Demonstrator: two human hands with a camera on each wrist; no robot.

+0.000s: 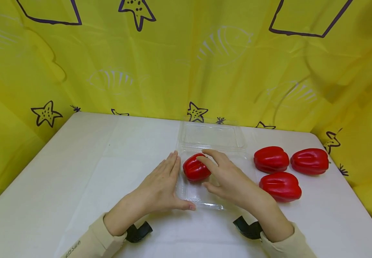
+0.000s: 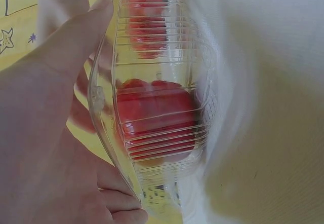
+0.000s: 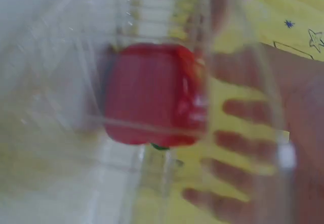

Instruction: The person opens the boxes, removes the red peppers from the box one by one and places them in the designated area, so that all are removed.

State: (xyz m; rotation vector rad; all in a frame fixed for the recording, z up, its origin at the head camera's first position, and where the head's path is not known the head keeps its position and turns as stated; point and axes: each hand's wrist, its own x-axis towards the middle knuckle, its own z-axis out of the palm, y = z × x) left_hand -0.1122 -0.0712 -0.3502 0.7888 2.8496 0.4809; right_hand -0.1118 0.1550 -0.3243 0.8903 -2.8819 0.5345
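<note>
A red bell pepper [image 1: 196, 168] lies on its side in the left part of a clear plastic clamshell container [image 1: 205, 205]. My left hand [image 1: 160, 188] rests along the container's left rim, fingers straight and thumb stretched out at the front. Over the container is my right hand [image 1: 227, 177], its fingers spread and loosely bent beside the pepper. The right wrist view shows those fingers apart from the pepper [image 3: 152, 95], seen through the plastic wall. Through the ribbed side in the left wrist view, the same pepper [image 2: 157, 117] appears low in the container.
Three more red bell peppers lie right of the container: one at the back [image 1: 271, 159], one farther right [image 1: 309, 161], one nearer [image 1: 280, 186]. The container's lid [image 1: 210, 136] is folded back on the white table [image 1: 134, 143]. A yellow patterned curtain [image 1: 166, 71] hangs behind.
</note>
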